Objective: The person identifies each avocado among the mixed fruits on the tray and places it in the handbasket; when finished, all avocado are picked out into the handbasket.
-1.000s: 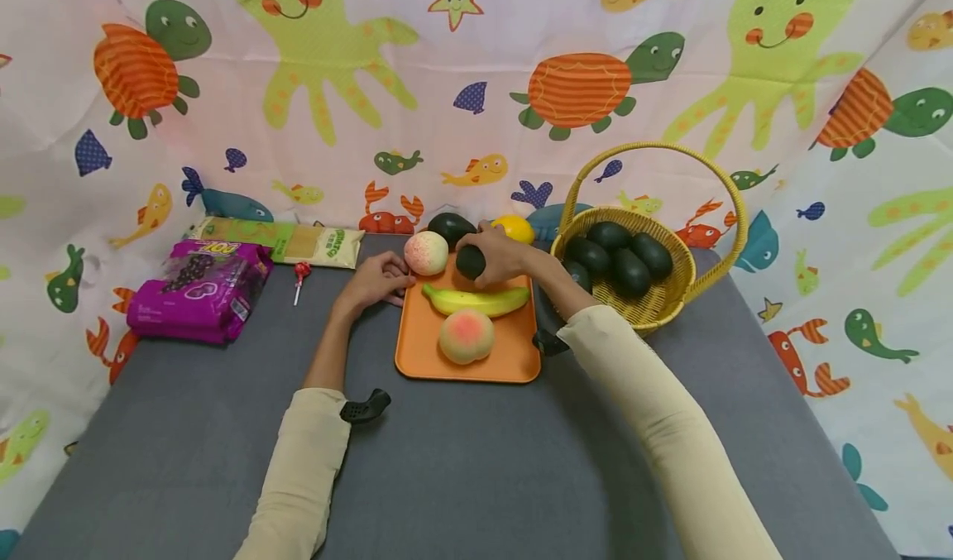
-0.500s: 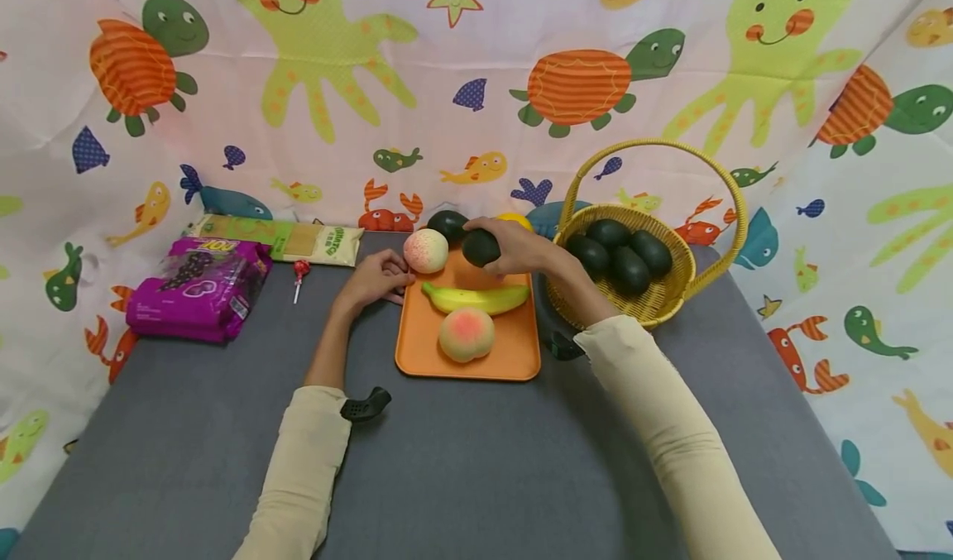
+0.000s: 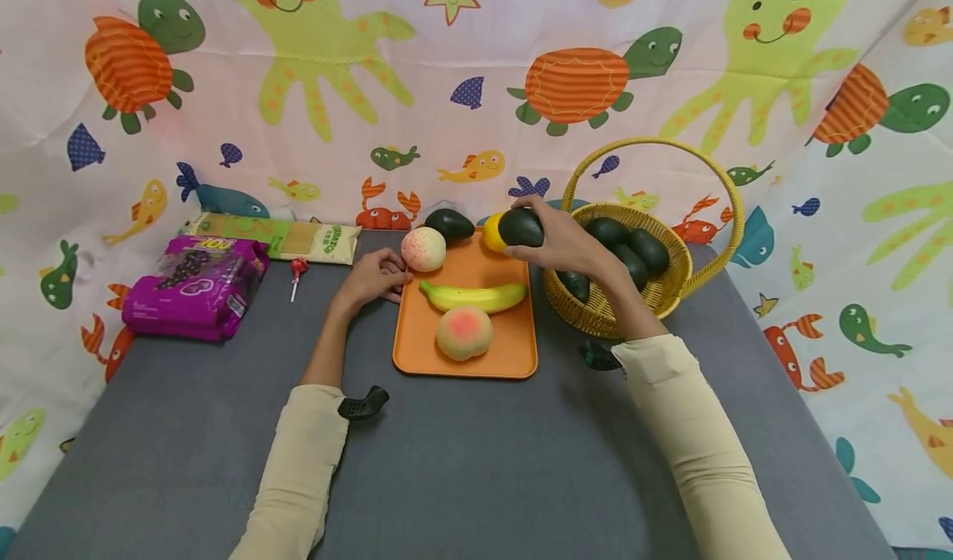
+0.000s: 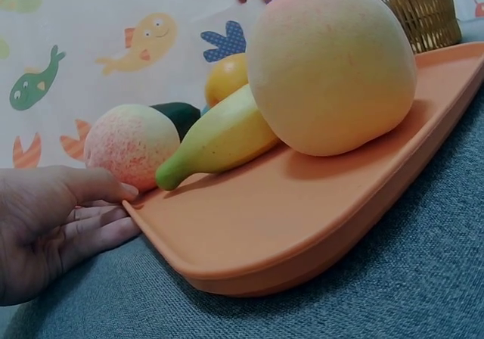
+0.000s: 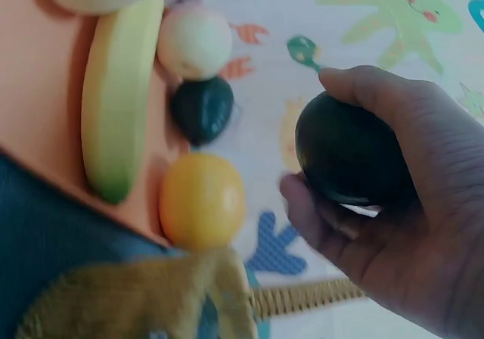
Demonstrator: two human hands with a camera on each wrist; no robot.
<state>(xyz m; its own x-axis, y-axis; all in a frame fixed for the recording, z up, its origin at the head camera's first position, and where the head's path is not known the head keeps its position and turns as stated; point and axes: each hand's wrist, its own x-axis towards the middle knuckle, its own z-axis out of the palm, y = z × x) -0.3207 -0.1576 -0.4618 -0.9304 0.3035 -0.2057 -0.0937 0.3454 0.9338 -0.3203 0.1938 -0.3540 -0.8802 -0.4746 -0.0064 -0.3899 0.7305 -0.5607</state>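
My right hand (image 3: pixel 558 233) grips a dark green avocado (image 3: pixel 521 227), raised above the far right corner of the orange tray (image 3: pixel 417 353). The right wrist view shows thumb and fingers curled round this avocado (image 5: pixel 352 150). At the tray's left rim, my left hand (image 4: pixel 60 222) pinches the edge, thumb on top and fingers outside. On the tray lie a banana (image 3: pixel 474 298), a blushed peach (image 3: pixel 465 333) near the front, a speckled peach (image 3: pixel 423 250) at back left, another avocado (image 3: pixel 449 224) behind it, and a yellow round fruit (image 3: pixel 493 233), partly hidden by the held avocado.
Right of the tray stands a yellow wicker basket (image 3: pixel 673 283) with a tall handle, holding several avocados (image 3: pixel 649 251). At left lie a purple grape-print bag (image 3: pixel 195 287), a lollipop (image 3: pixel 298 270) and a long flat packet (image 3: pixel 298 237). A patterned cloth hangs behind the grey table (image 3: pixel 462 461).
My right hand has lifted the avocado from over the tray's middle and carried it right, towards the basket. The left hand stays at the tray's rim.
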